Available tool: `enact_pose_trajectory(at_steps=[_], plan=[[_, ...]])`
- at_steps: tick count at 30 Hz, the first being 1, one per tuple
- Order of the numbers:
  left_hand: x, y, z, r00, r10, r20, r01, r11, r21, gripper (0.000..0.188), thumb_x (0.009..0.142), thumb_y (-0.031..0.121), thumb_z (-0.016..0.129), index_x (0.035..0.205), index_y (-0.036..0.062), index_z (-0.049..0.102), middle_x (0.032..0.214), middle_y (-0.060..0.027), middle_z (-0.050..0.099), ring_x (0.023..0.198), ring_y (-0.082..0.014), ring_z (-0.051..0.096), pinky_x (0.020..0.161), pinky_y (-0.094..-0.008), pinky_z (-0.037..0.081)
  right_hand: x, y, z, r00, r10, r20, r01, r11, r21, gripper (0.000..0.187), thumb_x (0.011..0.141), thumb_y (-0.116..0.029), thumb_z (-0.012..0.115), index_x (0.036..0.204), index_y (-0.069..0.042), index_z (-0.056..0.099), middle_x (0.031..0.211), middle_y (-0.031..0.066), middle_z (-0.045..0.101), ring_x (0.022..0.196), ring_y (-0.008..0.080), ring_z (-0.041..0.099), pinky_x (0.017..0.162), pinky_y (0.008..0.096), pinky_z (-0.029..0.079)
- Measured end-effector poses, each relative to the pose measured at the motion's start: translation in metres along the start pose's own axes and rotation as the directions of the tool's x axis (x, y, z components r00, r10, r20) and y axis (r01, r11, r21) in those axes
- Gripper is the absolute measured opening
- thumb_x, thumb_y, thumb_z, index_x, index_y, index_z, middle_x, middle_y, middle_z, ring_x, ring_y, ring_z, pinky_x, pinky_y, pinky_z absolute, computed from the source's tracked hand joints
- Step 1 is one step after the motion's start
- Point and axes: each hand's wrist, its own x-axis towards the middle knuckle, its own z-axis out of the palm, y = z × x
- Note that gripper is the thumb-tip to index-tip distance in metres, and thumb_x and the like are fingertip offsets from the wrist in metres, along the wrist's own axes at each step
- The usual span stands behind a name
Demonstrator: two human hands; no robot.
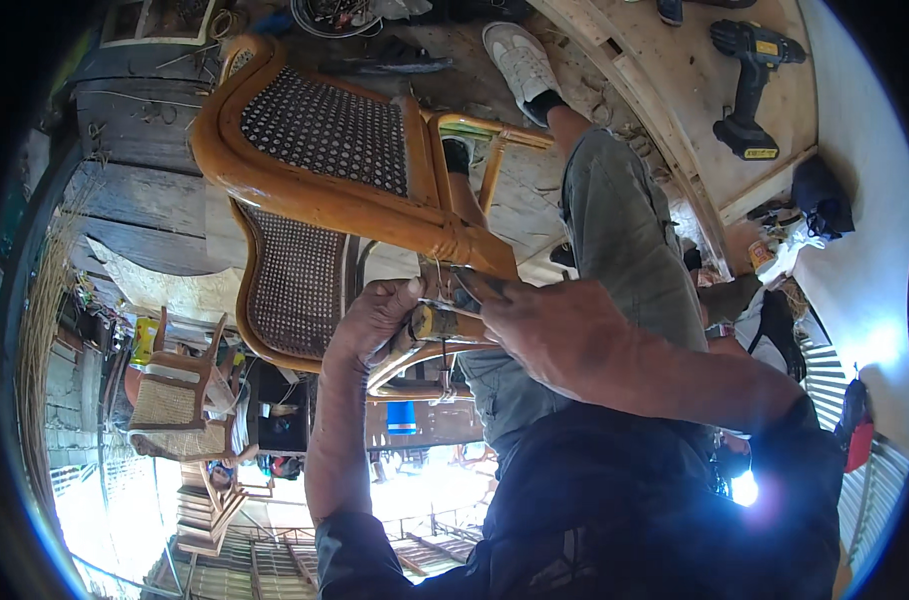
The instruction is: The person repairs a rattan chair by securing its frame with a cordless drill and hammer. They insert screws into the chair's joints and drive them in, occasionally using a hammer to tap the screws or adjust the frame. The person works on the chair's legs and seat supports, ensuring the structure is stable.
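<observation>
A rattan chair (314, 200) with a glossy orange-brown frame and woven cane panels lies tilted in front of me, its joint close to my lap. My left hand (376, 318) is closed at that joint, thumb and fingers pinched together beside a pale strand. From the other side my right hand (554, 325) closes around something dark and thin, which its fingers mostly cover. Both hands nearly meet over the joint. A cut, yellowish pole end (434, 323) shows just below them.
A cordless drill (751, 85) lies on a wooden board at the upper right. A metal bowl (336, 15) of small items stands at the top. Another cane chair (169, 402) is at the lower left. My shoe (519, 62) rests on the littered floor beyond the chair.
</observation>
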Motion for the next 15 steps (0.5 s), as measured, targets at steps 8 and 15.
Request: enact_pose_trajectory(at_steps=[8, 15], plan=[[-0.005, 0.011, 0.002, 0.995, -0.057, 0.079, 0.061, 0.997, -0.05, 0.043, 0.084, 0.04, 0.063, 0.089, -0.0027, 0.062, 0.069, -0.0029, 0.064, 0.049, -0.0047, 0.055, 0.042, -0.0167, 0.043, -0.006, 0.029, 0.043, 0.993, 0.101, -0.064, -0.097, 0.994, 0.054, 0.011, 0.085, -0.019, 0.058, 0.086, -0.008, 0.055, 0.071, 0.0088, 0.06, 0.064, 0.0253, 0.064, 0.055, 0.0359, 0.052], [-0.007, 0.014, 0.009, 0.996, -0.058, 0.06, 0.066, 0.989, -0.129, 0.046, 0.083, 0.04, 0.064, 0.092, -0.0056, 0.061, 0.07, -0.0036, 0.064, 0.059, -0.0049, 0.058, 0.053, -0.0182, 0.048, -0.005, 0.041, 0.049, 0.983, 0.114, 0.141, -0.128, 0.987, 0.096, 0.009, 0.082, -0.016, 0.058, 0.083, -0.007, 0.057, 0.08, 0.0072, 0.061, 0.074, 0.0204, 0.065, 0.058, 0.0322, 0.053]])
